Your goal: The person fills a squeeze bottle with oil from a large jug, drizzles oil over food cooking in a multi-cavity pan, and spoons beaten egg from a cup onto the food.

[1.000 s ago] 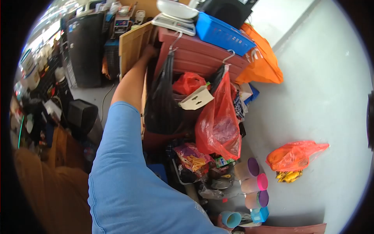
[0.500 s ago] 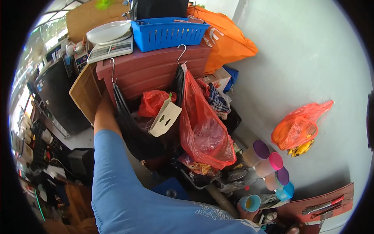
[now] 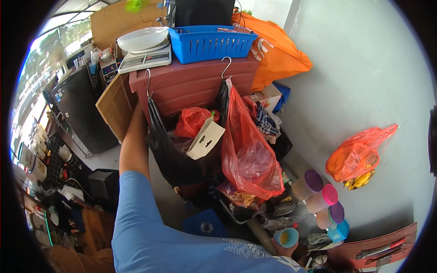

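Note:
In my right hand, low in the view, is a light-blue cup with some yellowish-orange liquid inside; the fingers are wrapped round it. My left arm reaches forward beside an opened wooden door, at the left side of a reddish-brown cabinet. The left hand itself is hidden behind the cabinet's edge. Close to that arm, a black plastic bag hangs from a metal hook, holding a red bag and a cream cardboard piece. To its right hangs a red plastic bag.
On the cabinet stand a kitchen scale with a white bowl and a blue basket. Lidded containers line the wall at right, near a hanging red bag with bananas. A black fridge stands at left.
The view has shifted, so the cabinet and bags sit farther right and slightly lower. My left arm still reaches beside the cabinet; the cup remains in my right hand, showing more of its liquid.

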Action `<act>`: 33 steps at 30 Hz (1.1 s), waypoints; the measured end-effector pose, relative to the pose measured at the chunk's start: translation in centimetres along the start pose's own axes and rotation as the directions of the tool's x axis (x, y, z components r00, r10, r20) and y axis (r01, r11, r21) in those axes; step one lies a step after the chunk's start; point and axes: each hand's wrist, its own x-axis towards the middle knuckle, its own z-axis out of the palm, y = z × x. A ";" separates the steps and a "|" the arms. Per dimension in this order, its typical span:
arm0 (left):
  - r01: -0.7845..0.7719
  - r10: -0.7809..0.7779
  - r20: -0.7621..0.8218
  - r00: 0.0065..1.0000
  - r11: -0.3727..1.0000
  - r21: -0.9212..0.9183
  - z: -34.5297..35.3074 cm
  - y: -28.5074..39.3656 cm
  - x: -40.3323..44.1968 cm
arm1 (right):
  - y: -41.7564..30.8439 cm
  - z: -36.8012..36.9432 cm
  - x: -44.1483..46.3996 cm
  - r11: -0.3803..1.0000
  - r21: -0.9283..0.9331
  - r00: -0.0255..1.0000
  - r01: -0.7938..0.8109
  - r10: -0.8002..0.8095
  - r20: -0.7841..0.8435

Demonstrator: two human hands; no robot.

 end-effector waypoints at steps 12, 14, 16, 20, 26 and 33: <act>-0.275 -0.035 -0.609 0.792 0.870 -0.408 -13.2 14.8 -15.0 | 1.0 1.2 -0.3 0.992 0.123 1.000 -0.007 0.004 0.026; -0.276 -0.052 -0.626 0.778 0.867 -0.415 -13.6 14.7 -15.4 | 0.7 1.5 -0.1 0.992 0.123 0.999 0.014 -0.019 0.041; -0.284 -0.072 -0.640 0.765 0.854 -0.435 -14.4 15.0 -16.0 | 1.1 1.9 0.0 0.992 0.124 1.000 0.024 -0.026 0.016; -0.284 -0.032 -0.746 0.665 0.913 -0.293 -17.3 16.5 -17.9 | 2.9 2.8 -0.5 0.988 0.149 0.998 -0.044 0.051 -0.042; -0.277 -0.197 -0.724 0.662 0.832 -0.480 -20.9 17.6 -20.1 | 3.5 3.1 -0.4 0.982 0.185 1.000 -0.026 0.028 -0.010; -0.312 -0.373 -0.599 0.708 0.596 -0.740 -27.6 16.3 -22.5 | 2.0 3.7 -0.2 0.984 0.171 0.999 -0.042 0.045 -0.014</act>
